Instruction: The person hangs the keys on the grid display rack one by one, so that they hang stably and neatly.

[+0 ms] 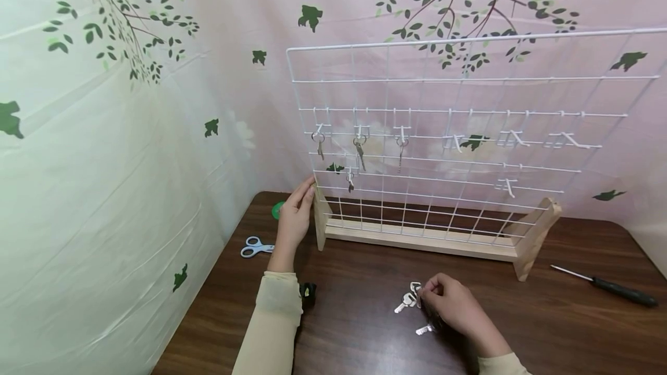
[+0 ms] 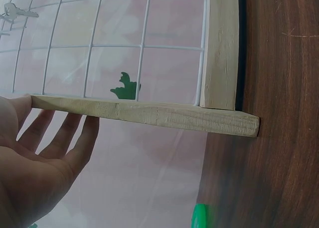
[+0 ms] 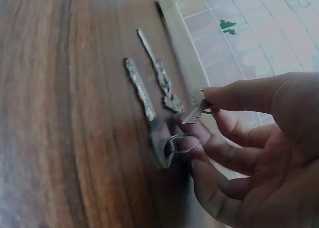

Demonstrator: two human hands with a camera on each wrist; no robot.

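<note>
No readable writing. Left hand (image 1: 294, 217), fingers straight, rests flat against the wooden foot (image 2: 149, 113) of the white wire grid rack (image 1: 443, 149). Right hand (image 1: 450, 302) pinches a small silver key (image 3: 192, 114) among loose keys (image 1: 405, 304) on the dark wood table (image 1: 365, 317).

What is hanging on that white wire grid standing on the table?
On the white wire grid rack, four small metal keys hang from hooks at its left side. The hooks further right look empty. Nothing covers the grid.
</note>
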